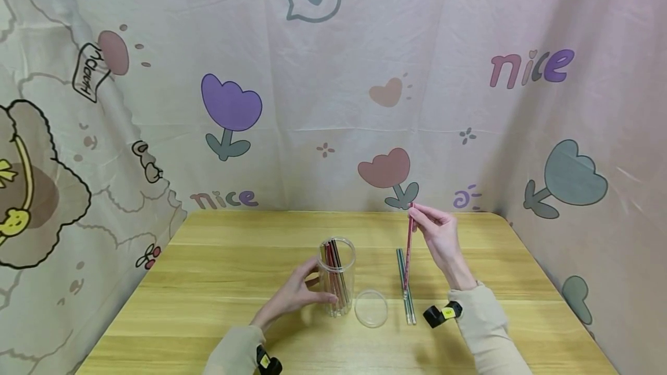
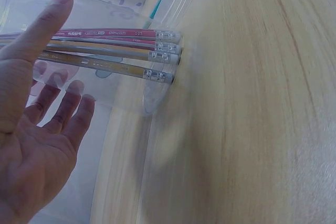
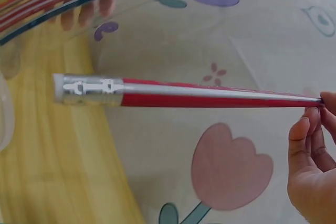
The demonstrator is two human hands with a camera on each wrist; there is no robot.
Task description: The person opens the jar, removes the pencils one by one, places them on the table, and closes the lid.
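Observation:
A clear plastic jar (image 1: 350,285) stands upright on the table with several pencils (image 1: 336,282) inside, their eraser ends (image 2: 170,36) at the bottom. My left hand (image 1: 297,293) holds the jar from its left side, thumb in front and fingers behind. My right hand (image 1: 440,236) pinches a red pencil (image 1: 409,247) at its upper end, right of the jar. This pencil hangs nearly upright, its white eraser (image 3: 58,88) and silver ferrule pointing down. Teal pencils (image 1: 401,265) lie on the table just behind it.
A round clear lid (image 1: 371,309) lies on the table between the jar and the teal pencils. The wooden table (image 1: 219,271) ends at a printed cloth backdrop (image 1: 312,91). Each wrist wears a black camera.

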